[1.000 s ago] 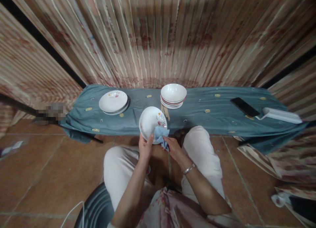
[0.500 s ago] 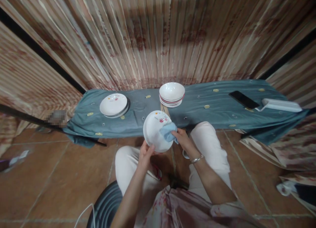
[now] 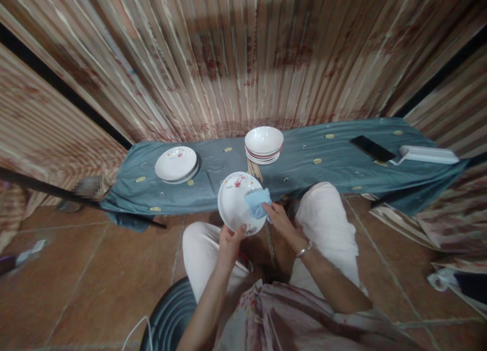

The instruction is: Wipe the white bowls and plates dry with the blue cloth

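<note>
My left hand [image 3: 230,240] grips the lower rim of a white plate [image 3: 233,201] with a red and orange flower print, its thumb on the upper face. The plate is held tilted toward me at the near edge of the cloth-covered table. In my right hand [image 3: 277,216] is a bunched light blue cloth [image 3: 257,201], pressed against the right part of the plate. Behind the plate, several chopsticks [image 3: 254,169] lie on the table beside a stack of white bowls [image 3: 264,142]. A stack of similar flowered plates [image 3: 175,163] sits to the left.
A blue-green cloth [image 3: 213,188] covers the long narrow table. At its right lie a black phone [image 3: 372,148] and a white curved object [image 3: 429,154]. A dark ribbed round object [image 3: 169,318] stands by my left leg. Striped curtains [image 3: 228,62] hang behind the table.
The plate has turned in my left hand, so flowers now show near my thumb too. My right hand with the cloth has shifted slightly over the plate.
</note>
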`<state>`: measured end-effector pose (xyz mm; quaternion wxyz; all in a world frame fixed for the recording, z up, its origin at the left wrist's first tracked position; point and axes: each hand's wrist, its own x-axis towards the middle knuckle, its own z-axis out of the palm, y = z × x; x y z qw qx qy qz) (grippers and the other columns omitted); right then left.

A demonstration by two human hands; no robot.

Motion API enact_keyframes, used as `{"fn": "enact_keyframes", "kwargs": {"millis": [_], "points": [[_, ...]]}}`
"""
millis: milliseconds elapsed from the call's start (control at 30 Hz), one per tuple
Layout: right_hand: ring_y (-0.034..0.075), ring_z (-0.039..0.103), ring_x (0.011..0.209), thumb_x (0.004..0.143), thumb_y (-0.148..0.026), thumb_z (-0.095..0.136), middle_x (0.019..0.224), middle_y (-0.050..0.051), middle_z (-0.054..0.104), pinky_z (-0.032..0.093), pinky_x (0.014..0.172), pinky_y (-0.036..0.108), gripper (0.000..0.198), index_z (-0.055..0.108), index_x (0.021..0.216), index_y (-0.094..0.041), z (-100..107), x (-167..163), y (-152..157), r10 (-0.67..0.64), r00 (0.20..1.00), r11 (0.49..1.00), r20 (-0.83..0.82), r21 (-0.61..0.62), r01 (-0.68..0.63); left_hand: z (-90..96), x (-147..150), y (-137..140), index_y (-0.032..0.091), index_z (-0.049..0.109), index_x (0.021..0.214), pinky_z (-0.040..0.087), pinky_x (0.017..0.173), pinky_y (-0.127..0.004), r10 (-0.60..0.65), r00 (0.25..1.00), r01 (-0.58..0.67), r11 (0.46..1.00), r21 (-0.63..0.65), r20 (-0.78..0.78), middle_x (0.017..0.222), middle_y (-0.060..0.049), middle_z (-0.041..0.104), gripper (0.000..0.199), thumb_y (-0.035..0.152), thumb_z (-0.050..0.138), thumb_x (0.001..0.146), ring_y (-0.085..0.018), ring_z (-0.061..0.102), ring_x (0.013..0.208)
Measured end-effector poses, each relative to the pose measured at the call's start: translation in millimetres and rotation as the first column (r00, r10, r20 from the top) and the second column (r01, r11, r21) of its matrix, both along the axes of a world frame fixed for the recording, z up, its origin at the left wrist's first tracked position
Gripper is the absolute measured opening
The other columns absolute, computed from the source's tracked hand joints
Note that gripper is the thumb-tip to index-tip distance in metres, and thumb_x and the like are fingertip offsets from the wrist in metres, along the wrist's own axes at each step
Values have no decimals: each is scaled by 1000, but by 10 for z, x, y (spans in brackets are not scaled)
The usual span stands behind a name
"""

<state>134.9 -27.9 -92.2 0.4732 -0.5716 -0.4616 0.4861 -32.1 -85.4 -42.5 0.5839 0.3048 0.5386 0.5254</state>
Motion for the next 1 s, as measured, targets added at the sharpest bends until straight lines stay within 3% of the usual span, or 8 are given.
{"fn": "enact_keyframes", "kwargs": {"millis": [167,367,567,733,867,1000], "points": [[14,51,61,80,-53,52,64,0,62,42,62,26,39,65,69,-17,-83,-43,-200,-15,999,1000,-34,-11,14,-65,203,-31,13,68,105,54,87,-42,37,999,-36,999,34,-19,95,-13,76,66,53,83,54,-30,70,97],[16,53,64,74,-50,56,68,1,64,44,63,26,33,65,68,-19,-59,65,-274,-54,988,998,-145,-49,47,-106,419,-139,14,70,101,52,92,-43,50,999,-50,998,26,6,98,-12,77,60,52,83,57,-29,70,99],[17,53,62,74,-48,57,61,2,62,42,59,27,30,61,62,-21,112,311,-175,-8,1000,1000,-20,-27,7,-63,353,-259,12,70,107,56,88,-48,-129,991,129,992,3,45,108,-17,75,65,52,82,57,-36,68,103],[15,48,58,72,-48,56,57,-1,56,40,59,27,31,53,57,-21,160,449,18,86,995,996,48,9,-86,2,270,-261,18,63,124,46,107,-42,53,997,-54,998,28,57,116,-12,72,78,50,83,55,-33,59,121],[14,45,58,73,-50,54,59,-1,54,38,58,26,33,55,62,-19,185,516,260,233,969,971,86,35,-236,16,271,-207,19,54,134,57,90,-47,84,973,-67,994,-86,213,123,-15,68,91,53,82,55,-38,63,115],[13,43,60,76,-51,51,59,-2,51,36,58,25,35,55,64,-18,285,583,543,387,905,914,179,56,-402,14,268,-146,19,51,136,63,67,-45,124,953,-90,987,-133,276,125,-16,67,85,51,79,62,-40,65,108]]}}
